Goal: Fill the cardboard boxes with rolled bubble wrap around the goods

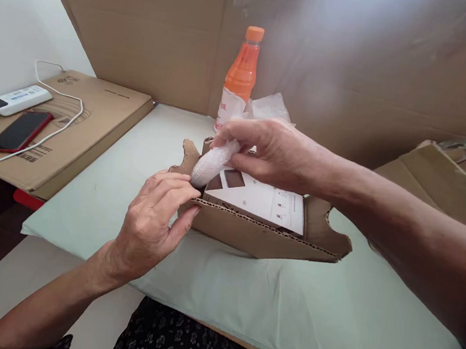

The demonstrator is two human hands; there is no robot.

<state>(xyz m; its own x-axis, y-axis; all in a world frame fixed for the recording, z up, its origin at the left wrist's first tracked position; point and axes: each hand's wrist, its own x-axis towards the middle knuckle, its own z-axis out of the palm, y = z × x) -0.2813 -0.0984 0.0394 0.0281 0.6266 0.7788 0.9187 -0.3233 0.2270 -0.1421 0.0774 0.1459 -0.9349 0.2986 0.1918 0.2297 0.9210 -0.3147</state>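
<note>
An open cardboard box rests on the pale green table cover, holding a white printed box. My right hand grips a roll of bubble wrap over the left end of the cardboard box. The roll tilts, its lower end down in the gap beside the printed box; whether anything is wrapped inside I cannot tell. My left hand is closed on the box's near left corner, thumb outside and fingers over the edge, with fingertips close to the bubble wrap.
An orange drink bottle stands behind the box, beside clear plastic wrapping. At left, a flat carton carries a phone, a white power bank and a cable. Another cardboard box sits at right. Cardboard walls rise behind.
</note>
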